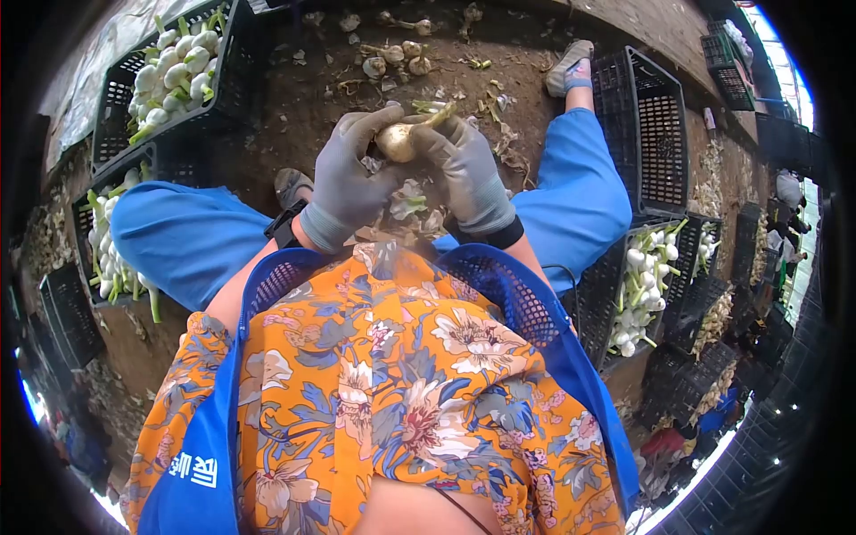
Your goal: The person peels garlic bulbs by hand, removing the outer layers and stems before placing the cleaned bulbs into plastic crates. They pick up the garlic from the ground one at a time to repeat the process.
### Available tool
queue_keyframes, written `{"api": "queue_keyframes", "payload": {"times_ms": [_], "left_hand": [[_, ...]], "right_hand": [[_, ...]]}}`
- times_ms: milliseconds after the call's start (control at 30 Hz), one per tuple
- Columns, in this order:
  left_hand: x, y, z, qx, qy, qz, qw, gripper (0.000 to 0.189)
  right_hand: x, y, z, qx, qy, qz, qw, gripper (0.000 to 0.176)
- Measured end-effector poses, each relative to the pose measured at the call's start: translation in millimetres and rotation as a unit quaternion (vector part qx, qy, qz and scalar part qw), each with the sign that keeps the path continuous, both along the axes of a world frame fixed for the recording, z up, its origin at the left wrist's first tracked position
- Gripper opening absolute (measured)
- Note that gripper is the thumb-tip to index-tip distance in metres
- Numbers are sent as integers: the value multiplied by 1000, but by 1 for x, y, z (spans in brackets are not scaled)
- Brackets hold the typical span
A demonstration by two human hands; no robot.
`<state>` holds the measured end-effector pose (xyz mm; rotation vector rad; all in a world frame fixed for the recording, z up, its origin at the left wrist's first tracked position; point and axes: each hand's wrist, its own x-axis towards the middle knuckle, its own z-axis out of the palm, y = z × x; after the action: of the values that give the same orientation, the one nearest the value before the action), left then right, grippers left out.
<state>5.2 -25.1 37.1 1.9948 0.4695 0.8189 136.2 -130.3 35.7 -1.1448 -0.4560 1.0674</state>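
Note:
A garlic bulb [395,144] with a greenish stem is held between my two gloved hands above the dirt floor. My left hand [355,169], in a grey glove, has its fingers curled around the bulb's far left side. From the other side, my right hand [465,165], gloved the same way, grips the bulb near its stem with thumb and fingers. The stem points to the upper right. Parts of the fingertips are hidden behind the bulb. Below my hands, loose peeled skins [408,200] lie on the ground.
Several untrimmed garlic bulbs [395,61] lie on the floor ahead. A black crate of white garlic [175,73] stands at the upper left, with more garlic [111,245] beside my left knee. To the right are a black crate [660,134] and another holding garlic [644,285].

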Motion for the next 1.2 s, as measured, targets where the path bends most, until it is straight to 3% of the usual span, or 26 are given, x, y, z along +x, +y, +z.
{"api": "queue_keyframes", "payload": {"times_ms": [33, 100, 133, 167, 200, 267, 300, 367, 400, 467, 533, 633, 700, 867, 933, 1200], "left_hand": [[0, -1, 1, 1, 1, 0, 1000, 55], [0, -3, 2, -325, 3, -22, 945, 50], [0, 0, 0, -325, 3, -22, 945, 50], [1, 7, -5, -489, -52, -63, 869, 47], [1, 15, -10, -633, -107, -101, 760, 44], [-3, 21, -15, -652, -138, -116, 736, 42], [-6, 23, -15, -664, -168, -140, 715, 40], [-3, 25, 2, -694, -177, -178, 674, 29], [0, 24, 7, -695, -177, -177, 674, 29], [4, 21, 12, -509, -17, -178, 842, 23], [10, 10, 27, -429, 31, -189, 883, 27], [10, 6, 27, -440, 46, -183, 878, 26], [11, 7, 12, -336, -19, -202, 920, 23], [7, 10, 15, -337, 3, -216, 917, 21], [7, 11, 12, -320, -5, -220, 921, 21], [6, 13, 4, -215, -30, -210, 953, 21]], "right_hand": [[1, -1, 1, -7, 48, 11, 999, 22], [5, -5, -2, -14, 95, 23, 995, 21], [7, -8, -6, 17, 110, 43, 993, 26], [10, -10, -9, 47, 123, 63, 989, 31], [15, -11, -11, 47, 124, 64, 989, 31], [20, -10, -9, 168, 272, 56, 946, 45], [19, -11, -10, 148, 251, 36, 956, 57], [15, -11, -12, 133, 251, 37, 958, 57], [12, -11, -13, 118, 253, 40, 959, 57], [2, -13, -6, 128, 245, 69, 959, 59], [-6, -10, -10, 141, 236, 99, 957, 61], [-13, -3, -20, 173, 164, 152, 959, 71], [-21, 0, -14, 177, 176, 132, 959, 72], [-25, -1, -13, 182, 165, 103, 964, 76], [-24, -5, -19, 161, 256, 104, 948, 77], [-26, -9, -19, 153, 240, 125, 950, 57]]}}
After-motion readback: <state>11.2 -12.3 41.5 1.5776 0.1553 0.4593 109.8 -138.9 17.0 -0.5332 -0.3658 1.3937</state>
